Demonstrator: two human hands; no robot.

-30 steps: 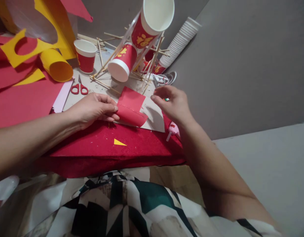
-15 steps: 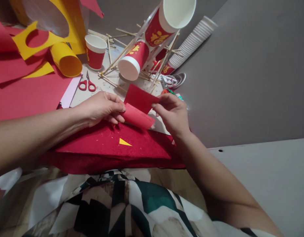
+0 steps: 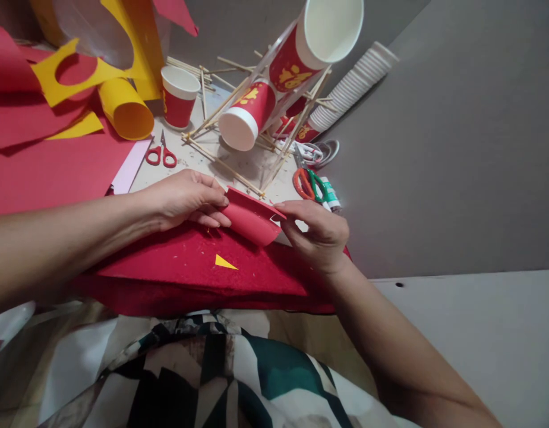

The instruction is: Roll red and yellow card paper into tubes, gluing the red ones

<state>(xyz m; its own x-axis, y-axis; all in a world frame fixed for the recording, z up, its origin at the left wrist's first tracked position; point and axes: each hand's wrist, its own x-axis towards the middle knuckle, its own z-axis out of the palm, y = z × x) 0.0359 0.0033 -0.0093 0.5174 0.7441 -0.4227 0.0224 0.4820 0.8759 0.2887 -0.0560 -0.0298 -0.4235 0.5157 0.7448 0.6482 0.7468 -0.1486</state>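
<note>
The red paper (image 3: 252, 223), curled over, is positioned near the front edge of the surface (image 3: 274, 276). The grip of the left hand (image 3: 189, 199) holds the paper's left end; the grip of the right hand (image 3: 316, 229) pinches its right end. A yellow scrap (image 3: 224, 263) lies closer to the front edge. Red-handled scissors (image 3: 169, 157) lie beyond the left hand.

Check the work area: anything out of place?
Yes: a small yellow triangle lies loose on the red cloth, nearer the camera than the held red paper and away from the other yellow pieces, perhaps a stray offcut.
</note>
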